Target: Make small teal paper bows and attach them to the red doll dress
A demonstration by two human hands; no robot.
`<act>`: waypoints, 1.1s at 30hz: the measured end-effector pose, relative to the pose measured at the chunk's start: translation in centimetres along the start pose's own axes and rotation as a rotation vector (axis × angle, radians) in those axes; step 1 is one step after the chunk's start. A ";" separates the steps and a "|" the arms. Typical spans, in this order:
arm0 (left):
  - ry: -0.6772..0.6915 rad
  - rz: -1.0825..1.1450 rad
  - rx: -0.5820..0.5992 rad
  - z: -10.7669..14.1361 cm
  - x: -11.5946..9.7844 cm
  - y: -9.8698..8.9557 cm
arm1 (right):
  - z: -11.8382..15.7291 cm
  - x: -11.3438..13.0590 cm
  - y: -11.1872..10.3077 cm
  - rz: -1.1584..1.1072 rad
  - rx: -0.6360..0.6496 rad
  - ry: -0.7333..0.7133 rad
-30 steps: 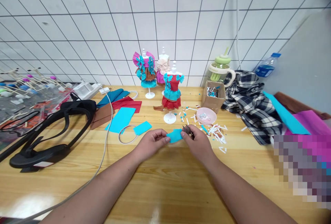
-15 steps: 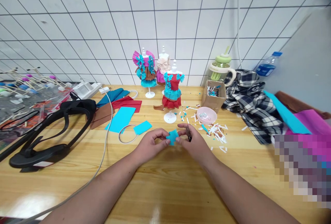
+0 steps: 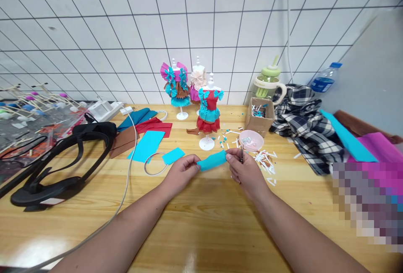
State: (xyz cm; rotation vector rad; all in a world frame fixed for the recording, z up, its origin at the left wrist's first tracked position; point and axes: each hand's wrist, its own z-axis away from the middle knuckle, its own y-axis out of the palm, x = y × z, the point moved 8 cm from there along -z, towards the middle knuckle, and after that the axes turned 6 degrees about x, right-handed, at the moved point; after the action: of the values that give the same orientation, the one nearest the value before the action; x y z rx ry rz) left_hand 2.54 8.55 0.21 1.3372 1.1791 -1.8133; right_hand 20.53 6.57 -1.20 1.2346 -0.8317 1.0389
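Observation:
A strip of bright blue crepe paper (image 3: 213, 161) is stretched out above the table between my two hands. My left hand (image 3: 181, 174) pinches its left end between thumb and fingers. Its right end is pinched by my right hand (image 3: 247, 172), which also keeps a slim dark metal tool (image 3: 242, 154) tucked among the fingers; most of the tool is hidden, so its kind is unclear. Just beyond the strip stands a small white dress form (image 3: 207, 143) wearing a red and blue paper dress (image 3: 211, 111). Left of my left hand lies a small blue paper rectangle (image 3: 174, 156).
Near my right hand are a pink bowl (image 3: 251, 140), white paper scraps (image 3: 266, 161) and a cardboard box (image 3: 260, 121). Leftward lie a tape-like ring (image 3: 147, 171), a larger blue sheet (image 3: 146, 145), a cable (image 3: 127, 180) and a black headset strap (image 3: 78, 155). Two more dressed forms stand behind.
The blue paper, bunched small between my fingertips before, is now drawn out into a long strip. My right hand has moved right, away from my left hand.

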 end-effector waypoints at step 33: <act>0.078 0.110 0.251 1.0 -1.4 2.6 | 2.0 2.3 1.9 0.224 0.133 -0.153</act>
State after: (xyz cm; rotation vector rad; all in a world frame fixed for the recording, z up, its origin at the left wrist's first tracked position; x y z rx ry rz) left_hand 4.77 6.47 0.87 1.5939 0.9190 -1.8910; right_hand 19.61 5.07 1.93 1.3692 -1.0511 1.2056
